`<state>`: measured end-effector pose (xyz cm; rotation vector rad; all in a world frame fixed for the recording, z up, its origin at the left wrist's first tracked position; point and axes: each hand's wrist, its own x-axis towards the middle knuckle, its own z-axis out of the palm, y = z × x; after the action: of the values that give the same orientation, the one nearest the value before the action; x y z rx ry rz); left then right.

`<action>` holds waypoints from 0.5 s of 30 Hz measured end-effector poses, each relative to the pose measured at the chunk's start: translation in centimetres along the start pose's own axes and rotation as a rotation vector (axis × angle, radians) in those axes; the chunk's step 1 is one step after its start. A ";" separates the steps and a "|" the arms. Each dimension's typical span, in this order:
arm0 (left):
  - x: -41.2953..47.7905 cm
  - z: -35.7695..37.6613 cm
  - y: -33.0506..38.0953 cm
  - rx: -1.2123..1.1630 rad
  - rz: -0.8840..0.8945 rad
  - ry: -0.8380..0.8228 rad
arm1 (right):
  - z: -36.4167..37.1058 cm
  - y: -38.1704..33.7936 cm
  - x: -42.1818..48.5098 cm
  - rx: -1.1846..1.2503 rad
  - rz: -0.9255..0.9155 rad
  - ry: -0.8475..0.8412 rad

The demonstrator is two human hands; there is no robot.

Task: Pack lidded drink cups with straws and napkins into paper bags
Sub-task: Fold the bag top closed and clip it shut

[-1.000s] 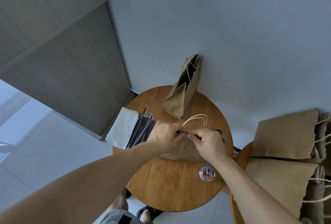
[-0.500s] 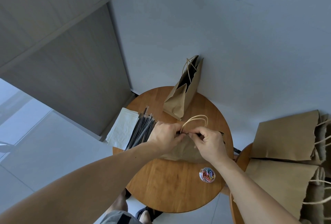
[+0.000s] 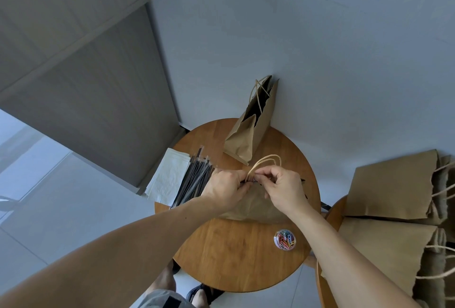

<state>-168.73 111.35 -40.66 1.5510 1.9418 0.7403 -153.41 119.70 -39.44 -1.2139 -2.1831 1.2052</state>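
A brown paper bag (image 3: pixel 256 206) stands in the middle of the round wooden table (image 3: pixel 236 258), its twine handles looping up between my hands. My left hand (image 3: pixel 225 188) pinches the bag's top edge from the left. My right hand (image 3: pixel 283 188) pinches the same top edge from the right, fingertips almost touching the left ones. Something small and dark sits between the fingertips; I cannot tell what. A bundle of black wrapped straws (image 3: pixel 194 182) lies left of my left hand, beside a stack of white napkins (image 3: pixel 170 179). No cup is visible.
A second paper bag (image 3: pixel 251 127) stands open at the table's far edge against the wall. A clear tub of coloured paper clips (image 3: pixel 284 239) sits near the right front. Several paper bags (image 3: pixel 394 209) lie on another table at right. A grey cabinet stands left.
Both hands stay at the bag's top edge. My right hand has lifted slightly and its fingers have curled tighter at the rim; the bag's handles remain upright.
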 end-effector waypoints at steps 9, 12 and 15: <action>-0.2 0.1 0.2 -0.004 -0.019 0.018 | -0.1 0.0 -0.1 -0.153 -0.051 -0.041; -0.2 0.2 0.2 -0.007 -0.027 0.023 | 0.0 0.2 -0.1 -0.219 -0.107 -0.050; -0.1 0.3 0.1 -0.024 -0.041 0.013 | 0.2 0.6 -0.1 -0.293 -0.134 -0.041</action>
<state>-168.42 111.29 -40.75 1.4913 1.9614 0.7553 -153.17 119.68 -40.06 -1.1352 -2.4938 0.8861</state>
